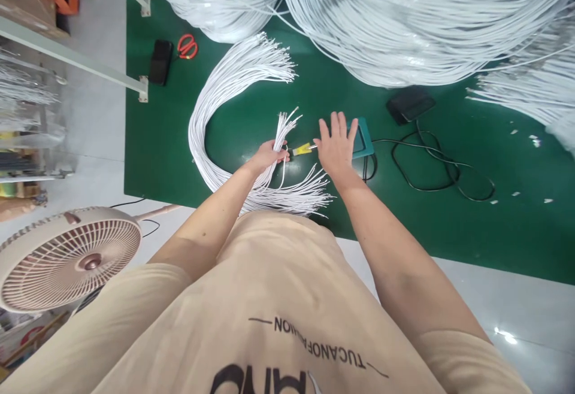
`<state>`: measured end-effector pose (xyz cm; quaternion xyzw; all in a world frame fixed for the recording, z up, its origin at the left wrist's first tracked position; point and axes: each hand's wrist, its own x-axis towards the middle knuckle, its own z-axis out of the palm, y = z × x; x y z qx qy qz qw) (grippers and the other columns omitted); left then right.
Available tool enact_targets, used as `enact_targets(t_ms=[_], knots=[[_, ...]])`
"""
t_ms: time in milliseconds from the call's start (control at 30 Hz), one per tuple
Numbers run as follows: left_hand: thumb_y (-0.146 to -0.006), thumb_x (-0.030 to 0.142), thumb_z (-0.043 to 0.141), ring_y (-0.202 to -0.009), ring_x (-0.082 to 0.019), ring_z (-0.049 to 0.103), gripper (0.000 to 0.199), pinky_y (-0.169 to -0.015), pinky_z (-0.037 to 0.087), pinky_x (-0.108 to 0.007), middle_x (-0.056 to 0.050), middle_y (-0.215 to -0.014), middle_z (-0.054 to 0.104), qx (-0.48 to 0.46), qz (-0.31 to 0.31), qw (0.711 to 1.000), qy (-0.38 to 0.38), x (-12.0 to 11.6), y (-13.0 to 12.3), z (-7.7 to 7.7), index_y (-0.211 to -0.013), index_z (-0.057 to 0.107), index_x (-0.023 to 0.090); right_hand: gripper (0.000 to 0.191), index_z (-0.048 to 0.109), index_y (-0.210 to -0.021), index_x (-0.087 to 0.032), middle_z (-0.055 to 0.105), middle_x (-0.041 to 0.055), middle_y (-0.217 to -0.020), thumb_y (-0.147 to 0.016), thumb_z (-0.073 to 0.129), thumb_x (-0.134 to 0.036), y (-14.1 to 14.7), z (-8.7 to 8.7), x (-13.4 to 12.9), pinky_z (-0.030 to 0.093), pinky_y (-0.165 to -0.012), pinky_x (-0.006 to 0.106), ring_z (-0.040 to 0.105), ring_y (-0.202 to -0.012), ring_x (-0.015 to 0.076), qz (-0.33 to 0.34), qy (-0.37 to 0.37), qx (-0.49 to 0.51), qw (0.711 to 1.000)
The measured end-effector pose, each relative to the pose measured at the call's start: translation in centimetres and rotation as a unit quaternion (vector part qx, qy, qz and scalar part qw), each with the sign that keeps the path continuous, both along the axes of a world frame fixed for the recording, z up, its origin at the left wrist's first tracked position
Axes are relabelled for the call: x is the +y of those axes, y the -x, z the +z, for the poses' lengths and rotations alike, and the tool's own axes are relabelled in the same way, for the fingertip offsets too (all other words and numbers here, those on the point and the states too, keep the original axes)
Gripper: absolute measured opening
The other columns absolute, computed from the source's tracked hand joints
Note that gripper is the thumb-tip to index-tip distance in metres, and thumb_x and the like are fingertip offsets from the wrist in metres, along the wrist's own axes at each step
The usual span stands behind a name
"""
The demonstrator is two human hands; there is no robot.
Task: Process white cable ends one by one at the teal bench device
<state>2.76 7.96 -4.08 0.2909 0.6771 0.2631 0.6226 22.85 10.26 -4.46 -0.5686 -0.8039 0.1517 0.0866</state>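
My left hand point(268, 155) is closed around a small bunch of white cables point(279, 133), their cut ends standing up past the fingers. One cable bends down from this hand. The rest of the bundle point(200, 112) curves in a C shape across the table, its other ends fanning out near my body. My right hand point(336, 145) is spread open, palm down, beside and partly in front of a teal-framed device point(365, 139). Between both hands lies a thin tool with a yellow and black handle point(302, 149); whether either hand touches it I cannot tell.
Large coils of white cable point(404, 29) cover the back of the green table point(449, 232). A black box point(409, 105) with a looping black cord sits to the right. Red-handled scissors point(187, 47) and a black case point(160, 62) lie back left. A fan point(90, 262) stands left.
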Motion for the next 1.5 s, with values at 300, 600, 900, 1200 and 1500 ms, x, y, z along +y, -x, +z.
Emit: enact_targets(t_ms=[300, 600, 900, 1200, 1500], knots=[[-0.061, 0.017, 0.079, -0.063, -0.008, 0.058, 0.035, -0.066, 0.043, -0.024, 0.000, -0.071, 0.064, -0.036, 0.064, 0.997, -0.035, -1.8, 1.6, 3.7, -0.094, 0.067, 0.010, 0.034, 0.068, -0.099, -0.007, 0.067, 0.0192, -0.098, -0.092, 0.035, -0.013, 7.0, 0.5, -8.3, 0.038, -0.090, 0.042, 0.050, -0.104, 0.0278, 0.338, 0.052, 0.014, 0.939], [-0.058, 0.029, 0.084, -0.082, -0.017, 0.066, 0.045, -0.074, 0.050, -0.029, -0.010, -0.090, 0.072, -0.060, 0.062, 0.993, -0.076, -4.2, 2.9, 6.2, -0.096, 0.068, 0.009, 0.028, 0.073, -0.095, -0.012, 0.072, 0.0187, -0.097, -0.089, 0.050, -0.026, 7.0, 3.2, -10.3, 0.047, -0.075, 0.032, 0.067, -0.091, 0.0264, 0.205, 0.273, -0.068, 0.937], [-0.057, 0.036, 0.084, -0.074, -0.016, 0.064, 0.047, -0.078, 0.048, -0.033, -0.005, -0.077, 0.069, -0.087, 0.008, 0.985, -0.149, -6.6, 4.8, 7.7, -0.092, 0.068, 0.009, 0.026, 0.065, -0.076, -0.019, 0.061, -0.0025, -0.060, -0.084, 0.051, -0.039, 9.8, 8.4, -5.8, 0.045, -0.063, 0.024, 0.056, -0.057, 0.0122, -0.153, 0.219, 0.376, 0.887], [-0.060, 0.036, 0.082, -0.057, -0.006, 0.050, 0.040, -0.058, 0.039, -0.023, -0.001, -0.069, 0.062, -0.176, 0.003, 0.975, -0.133, -6.7, 9.1, 9.9, -0.086, 0.067, 0.009, 0.026, 0.060, -0.062, -0.020, 0.052, -0.0048, -0.050, -0.079, 0.056, -0.039, 14.6, 9.6, -10.7, 0.040, -0.057, 0.023, 0.047, -0.049, 0.0098, -0.173, 0.184, 0.360, 0.898], [-0.058, 0.033, 0.084, -0.075, -0.014, 0.065, 0.044, -0.064, 0.042, -0.024, -0.004, -0.079, 0.067, -0.198, -0.065, 0.967, -0.149, -7.1, 10.2, 9.9, -0.091, 0.067, 0.009, 0.019, 0.066, -0.074, -0.020, 0.060, -0.0033, -0.057, -0.075, 0.058, -0.038, 15.1, 10.8, -12.3, 0.046, -0.057, 0.025, 0.053, -0.051, 0.0111, -0.298, 0.145, 0.434, 0.837]])
